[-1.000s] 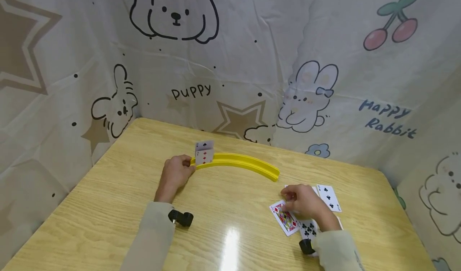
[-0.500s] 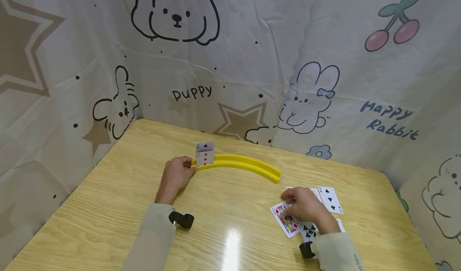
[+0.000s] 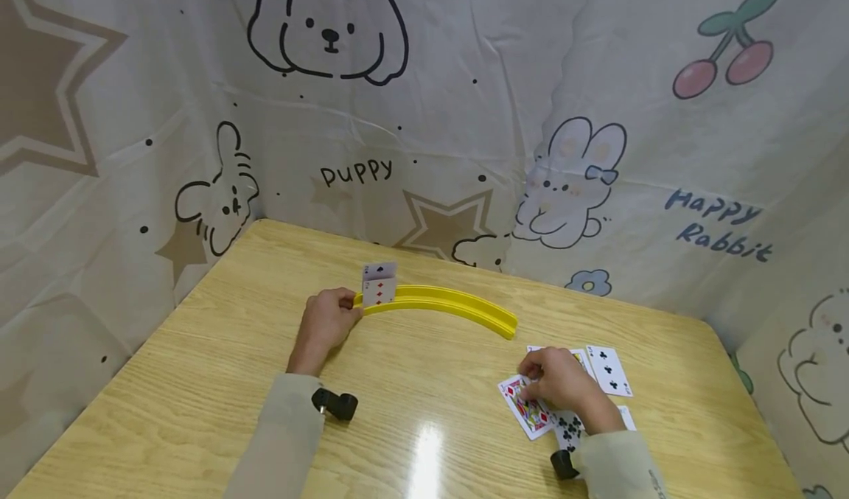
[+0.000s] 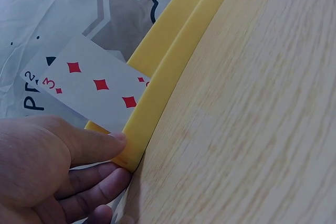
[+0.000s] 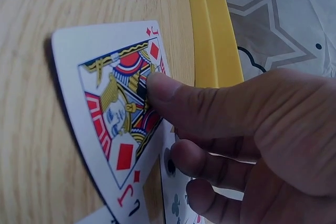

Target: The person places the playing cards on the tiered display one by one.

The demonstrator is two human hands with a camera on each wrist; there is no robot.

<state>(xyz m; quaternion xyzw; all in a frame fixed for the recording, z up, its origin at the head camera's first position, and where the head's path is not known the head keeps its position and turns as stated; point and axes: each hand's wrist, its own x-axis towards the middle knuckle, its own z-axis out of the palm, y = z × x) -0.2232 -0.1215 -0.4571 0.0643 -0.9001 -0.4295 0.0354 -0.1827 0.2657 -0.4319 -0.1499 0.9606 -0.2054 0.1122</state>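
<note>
At the left end of a curved yellow card holder (image 3: 458,304), my left hand (image 3: 325,323) pinches its tip, thumb on the front rail in the left wrist view. Standing in the slot beside the fingers is a three of diamonds (image 4: 100,84), with a two of spades (image 3: 379,269) behind it. My right hand (image 3: 564,381) holds a jack of diamonds (image 5: 113,114) low over the table, thumb on its face. The index finger is mostly hidden behind the thumb, and the other fingers curl above the neighbouring cards.
Around the right hand lie a three of clubs (image 3: 609,371), a clubs card (image 3: 568,433) and a face card (image 3: 581,357) partly covered by the hand. Another white card (image 3: 626,416) shows beside the right wrist. A printed curtain (image 3: 424,116) encloses the wooden table (image 3: 411,381).
The view has shifted slightly, so everything sits a little lower in it. Both hands, the holder and the cards keep practically the same places.
</note>
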